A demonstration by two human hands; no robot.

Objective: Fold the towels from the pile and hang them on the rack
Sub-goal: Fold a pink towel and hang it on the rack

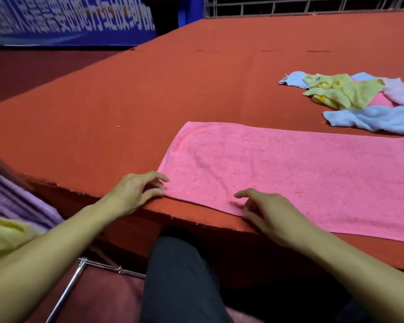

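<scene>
Pink towel (pixel 289 180) lies flat on the red table (pixel 149 101), spread lengthwise w/ its near long edge running along the table's front edge and its right end cut off by the frame. Left hand (pixel 135 192) sits at the towel's near-left corner – fingers curled, fingertips (pixel 159 192) pinching the corner right at the table edge. Right hand (pixel 271 213) is further right on the same near edge, fingers bent and pinching the cloth at the hem; index finger stretched out over the towel surface. Both forearms bare, coming in from the bottom of the view. Pile of towels (pixel 359 101) sits at the back right of the table, well apart from the pink one – yellow towel (pixel 345 94) crumpled on top, light blue towel (pixel 373 120) at the front of the heap, a second blue piece poking out at the left, a pale lilac one at the right, and some pink showing underneath. At bottom left, below table level, a chrome rack (pixel 79 273) w/ a purple towel (pixel 14 201) and a yellow one (pixel 5 234) draped over it, beside the left arm. Person's dark trousers (pixel 180 283) show btwn the arms. In the bkgd a blue banner (pixel 68 19) w/ white lettering and a metal railing (pixel 313 5) at top right.
</scene>
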